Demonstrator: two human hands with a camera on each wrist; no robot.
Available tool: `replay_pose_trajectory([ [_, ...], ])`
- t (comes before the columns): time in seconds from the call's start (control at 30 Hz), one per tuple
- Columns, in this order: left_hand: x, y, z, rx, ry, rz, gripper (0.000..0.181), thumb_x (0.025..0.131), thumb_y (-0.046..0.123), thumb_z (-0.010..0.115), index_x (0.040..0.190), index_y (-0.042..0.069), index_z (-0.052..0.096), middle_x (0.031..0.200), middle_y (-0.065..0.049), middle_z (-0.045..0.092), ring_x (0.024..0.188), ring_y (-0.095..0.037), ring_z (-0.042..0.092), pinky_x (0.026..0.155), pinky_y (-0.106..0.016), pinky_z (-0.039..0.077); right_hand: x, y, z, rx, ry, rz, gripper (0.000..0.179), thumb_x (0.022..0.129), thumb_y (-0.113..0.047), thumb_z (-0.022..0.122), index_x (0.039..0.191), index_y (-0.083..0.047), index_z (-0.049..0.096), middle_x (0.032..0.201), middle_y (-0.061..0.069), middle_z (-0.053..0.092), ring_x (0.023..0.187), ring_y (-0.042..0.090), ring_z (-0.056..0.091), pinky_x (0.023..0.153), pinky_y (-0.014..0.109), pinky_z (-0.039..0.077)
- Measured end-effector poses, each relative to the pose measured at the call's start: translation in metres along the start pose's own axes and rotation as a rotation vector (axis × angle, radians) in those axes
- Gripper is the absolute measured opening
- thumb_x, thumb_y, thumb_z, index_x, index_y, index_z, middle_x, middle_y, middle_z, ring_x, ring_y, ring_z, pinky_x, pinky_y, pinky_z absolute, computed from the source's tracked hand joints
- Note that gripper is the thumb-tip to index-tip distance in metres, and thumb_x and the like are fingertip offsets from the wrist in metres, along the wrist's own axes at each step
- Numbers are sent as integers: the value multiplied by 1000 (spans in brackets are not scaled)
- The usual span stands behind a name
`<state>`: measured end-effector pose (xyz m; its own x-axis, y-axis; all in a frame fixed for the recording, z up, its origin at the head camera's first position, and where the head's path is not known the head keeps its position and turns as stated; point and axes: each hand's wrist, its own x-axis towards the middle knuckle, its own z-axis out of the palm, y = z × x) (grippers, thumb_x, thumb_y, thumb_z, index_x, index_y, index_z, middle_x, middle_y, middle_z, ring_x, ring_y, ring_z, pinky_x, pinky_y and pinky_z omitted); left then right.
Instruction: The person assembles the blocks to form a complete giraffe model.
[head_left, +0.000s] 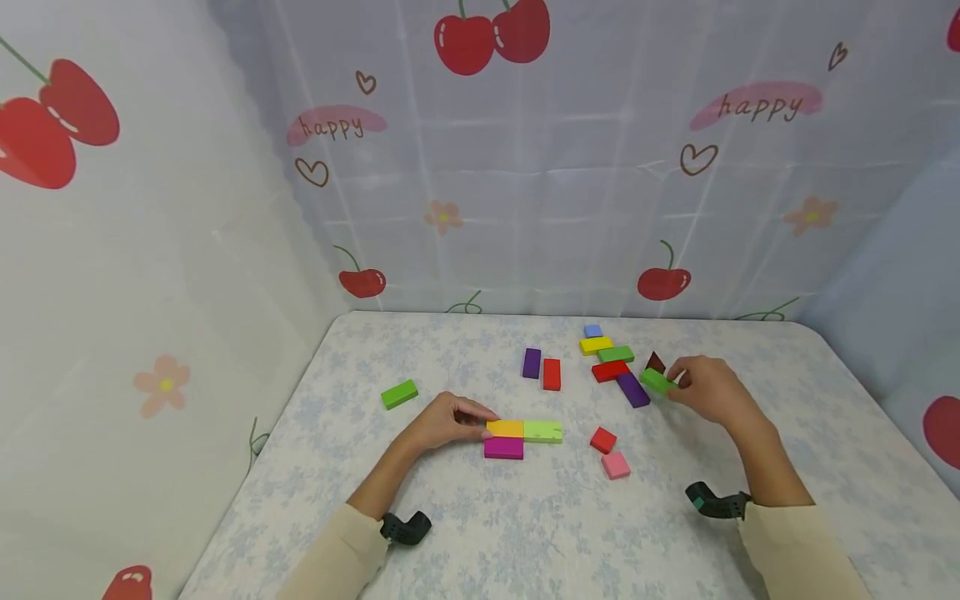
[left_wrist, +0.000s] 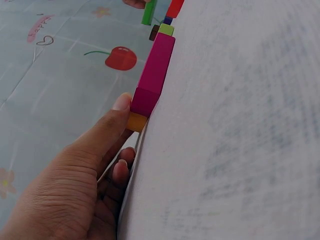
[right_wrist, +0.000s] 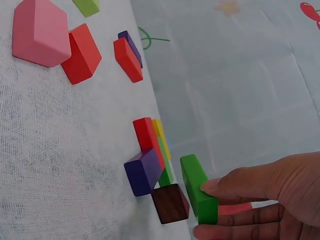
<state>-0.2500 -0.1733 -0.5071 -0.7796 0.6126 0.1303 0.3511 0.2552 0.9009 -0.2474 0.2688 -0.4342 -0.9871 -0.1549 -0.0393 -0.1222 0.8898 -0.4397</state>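
Note:
My left hand [head_left: 448, 423] pinches the left end of an orange-yellow block [head_left: 507, 428] lying on the table. A light green block [head_left: 543, 432] adjoins it on the right, and a magenta block [head_left: 503, 449] lies along its near side. Between thumb and fingers, my right hand [head_left: 712, 390] holds a green block [right_wrist: 196, 186]; in the right wrist view it appears raised off the table. Close beside that block is a dark brown block [right_wrist: 171, 204]. Just left of it lies a purple block [head_left: 633, 389] touching a red block [head_left: 611, 371].
Another green block [head_left: 616, 355], a yellow block [head_left: 596, 345] and a blue block [head_left: 593, 331] lie behind. Purple [head_left: 532, 363] and red [head_left: 552, 374] blocks stand apart at centre back. Nearer are a small red block [head_left: 603, 440] and a pink block [head_left: 616, 465]. One green block [head_left: 400, 394] lies left.

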Motion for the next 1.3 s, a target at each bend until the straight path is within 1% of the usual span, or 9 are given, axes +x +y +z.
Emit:
replay_pose_trajectory([
  [0.13,-1,3,-1,2,-15,27,29,87,4,81,115,1,77,112,-11,75,83,-8,60,70,-21,49,-2,-10,0,14,-22,-55,21,85,-8,79,99,5,70,84,13,68,77,27,61,66,40,56],
  [0.33,-1,1,0,0,-8,26,29,86,4,81,114,1,77,112,-10,76,82,-8,59,70,-21,49,-4,-28,7,20,-99,-177,19,85,-7,81,100,0,72,82,3,65,77,20,57,66,34,55],
  [0.5,0,-1,1,2,0,17,28,86,4,81,114,2,78,112,-10,75,82,-6,60,70,-21,49,-8,-47,12,31,-111,-233,19,85,-6,81,102,-2,73,87,2,68,78,18,59,71,36,57],
  [0.6,0,-2,1,-1,-3,14,28,86,4,81,114,2,78,112,-10,75,83,-7,61,70,-21,49,-11,-57,15,42,-119,-269,21,85,-7,82,104,-3,73,89,0,69,79,16,60,71,34,57],
  [0.77,0,-2,-1,-6,-9,29,28,86,4,81,114,2,78,112,-10,76,83,-6,61,70,-21,49,-14,-74,24,80,-129,-365,22,84,-6,83,104,-7,74,92,-3,70,82,13,64,73,30,57],
  [0.97,0,-1,0,4,-3,23,28,87,4,80,114,1,77,112,-11,75,82,-6,59,70,-21,48,-20,-93,39,118,-199,-482,20,86,-6,81,103,-11,74,95,-6,70,87,11,66,79,35,58],
  [1.07,0,-1,1,7,3,10,29,86,4,81,115,1,77,113,-11,75,83,-7,59,70,-20,47,-22,-100,47,108,-232,-507,19,87,-6,80,103,-12,74,95,-7,70,87,10,65,80,36,58],
  [1.17,1,-1,2,6,8,4,29,86,4,81,114,1,77,113,-11,75,85,-7,60,71,-20,48,-24,-107,54,79,-255,-519,19,86,-7,81,102,-13,74,94,-8,70,84,8,63,78,33,58],
  [1.3,0,-1,2,9,11,0,29,86,4,81,114,2,78,112,-9,76,85,-6,61,70,-20,48,-27,-116,60,21,-286,-519,18,85,-9,82,101,-14,74,93,-9,69,82,11,61,76,27,55],
])
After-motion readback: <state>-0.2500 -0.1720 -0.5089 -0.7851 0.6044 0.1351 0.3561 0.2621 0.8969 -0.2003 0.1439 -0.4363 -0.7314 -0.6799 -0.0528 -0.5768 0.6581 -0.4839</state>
